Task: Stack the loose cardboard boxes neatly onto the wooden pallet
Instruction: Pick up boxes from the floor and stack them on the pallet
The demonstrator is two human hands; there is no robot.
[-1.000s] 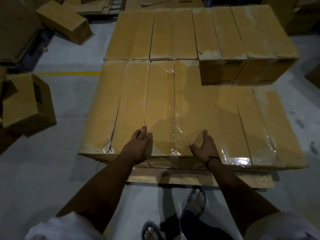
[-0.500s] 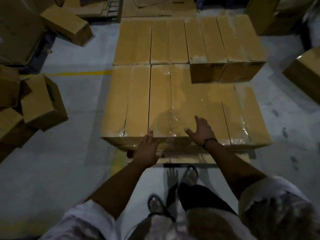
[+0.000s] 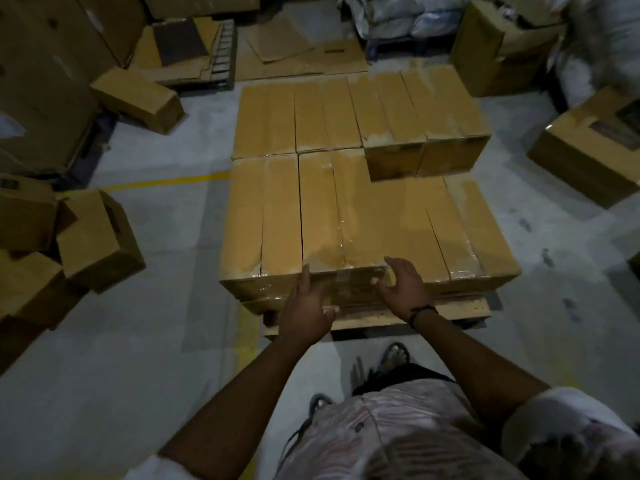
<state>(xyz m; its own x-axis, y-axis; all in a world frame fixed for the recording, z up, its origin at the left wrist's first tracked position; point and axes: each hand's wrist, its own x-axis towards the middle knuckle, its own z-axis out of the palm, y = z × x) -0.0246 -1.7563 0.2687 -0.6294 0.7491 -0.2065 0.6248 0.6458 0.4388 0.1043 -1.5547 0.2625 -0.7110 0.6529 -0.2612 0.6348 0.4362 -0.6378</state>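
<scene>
A wooden pallet (image 3: 460,308) carries a flat layer of taped cardboard boxes (image 3: 381,220). Two more boxes (image 3: 426,133) sit on top at the far right as a second layer. My left hand (image 3: 306,308) hovers in front of the near edge of the stack, fingers apart, holding nothing. My right hand (image 3: 401,287) is beside it to the right, open, fingers spread just off the front face of the near box. Neither hand grips a box.
Loose boxes lie on the concrete floor: a tumbled group at the left (image 3: 93,237), one at the back left (image 3: 135,98), one at the right (image 3: 588,150). Flattened cardboard (image 3: 294,53) lies behind the pallet. A yellow floor line (image 3: 166,181) runs left.
Both hands have lifted off the top of the near boxes and pulled back toward me. My head has moved back, so the pallet looks farther away.
</scene>
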